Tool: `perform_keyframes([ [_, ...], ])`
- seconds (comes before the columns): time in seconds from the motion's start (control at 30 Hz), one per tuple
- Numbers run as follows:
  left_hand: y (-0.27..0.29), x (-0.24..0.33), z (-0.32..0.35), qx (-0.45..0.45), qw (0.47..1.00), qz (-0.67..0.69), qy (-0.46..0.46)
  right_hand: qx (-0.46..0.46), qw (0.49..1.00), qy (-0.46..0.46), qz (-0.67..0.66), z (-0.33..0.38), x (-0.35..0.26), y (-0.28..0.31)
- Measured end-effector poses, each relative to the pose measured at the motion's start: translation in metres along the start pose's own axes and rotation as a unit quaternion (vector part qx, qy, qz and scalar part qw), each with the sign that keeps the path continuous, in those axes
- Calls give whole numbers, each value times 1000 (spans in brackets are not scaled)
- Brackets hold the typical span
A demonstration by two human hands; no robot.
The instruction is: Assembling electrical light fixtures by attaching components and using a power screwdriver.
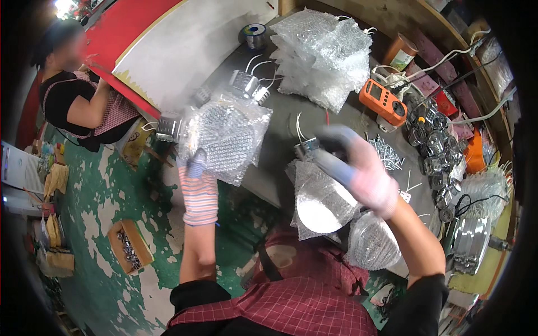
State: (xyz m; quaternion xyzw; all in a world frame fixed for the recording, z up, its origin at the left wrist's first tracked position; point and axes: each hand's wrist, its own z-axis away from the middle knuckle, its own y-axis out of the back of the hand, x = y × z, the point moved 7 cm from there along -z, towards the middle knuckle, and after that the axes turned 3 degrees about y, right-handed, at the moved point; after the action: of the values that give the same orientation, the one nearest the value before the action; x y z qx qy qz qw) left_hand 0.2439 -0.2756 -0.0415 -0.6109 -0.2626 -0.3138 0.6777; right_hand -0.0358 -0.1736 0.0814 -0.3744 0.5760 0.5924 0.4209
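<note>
My left hand (198, 187), in a striped glove, grips a stack of bubble-wrapped parts (227, 134), thumb on top. Metal fittings (169, 127) with thin white wires stick out of the stack's edges. My right hand (364, 173), gloved and blurred, has thumb and fingers apart. Its thumb is close to a metal fitting (307, 148) with white wires; whether they touch I cannot tell. This fitting joins a bubble-wrapped round part (322, 204) at the table's near edge. Another bubble-wrapped round part (374, 241) lies to its right.
Piled bubble-wrapped parts (322, 59) lie farther back, beside a solder spool (255, 36). An orange meter (383, 102), loose screws (385, 154) and many metal fittings (434, 145) occupy the right. A box of metal pieces (130, 246) is on the floor. A co-worker (78, 95) is at far left.
</note>
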Motion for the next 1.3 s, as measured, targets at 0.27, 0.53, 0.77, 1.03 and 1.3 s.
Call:
perform_keyframes([
  [0.27, -5, -19, 1, -62, 996, 56, 29, 61, 998, -24, -8, -169, 37, -48],
  [0.53, 36, -11, 77, -43, 981, 124, 145, -6, 991, -34, -127, -7, -15, -53],
  [0.77, 91, -10, 102, 27, 974, 124, 190, 66, 950, -47, -300, 26, 9, -53],
  [1.03, 107, 58, 78, 14, 995, 100, 22, 60, 897, -118, -421, -53, 27, -58],
  [1.3, 68, 73, 55, 99, 989, -109, -28, 73, 927, -144, -338, -105, 41, -69],
])
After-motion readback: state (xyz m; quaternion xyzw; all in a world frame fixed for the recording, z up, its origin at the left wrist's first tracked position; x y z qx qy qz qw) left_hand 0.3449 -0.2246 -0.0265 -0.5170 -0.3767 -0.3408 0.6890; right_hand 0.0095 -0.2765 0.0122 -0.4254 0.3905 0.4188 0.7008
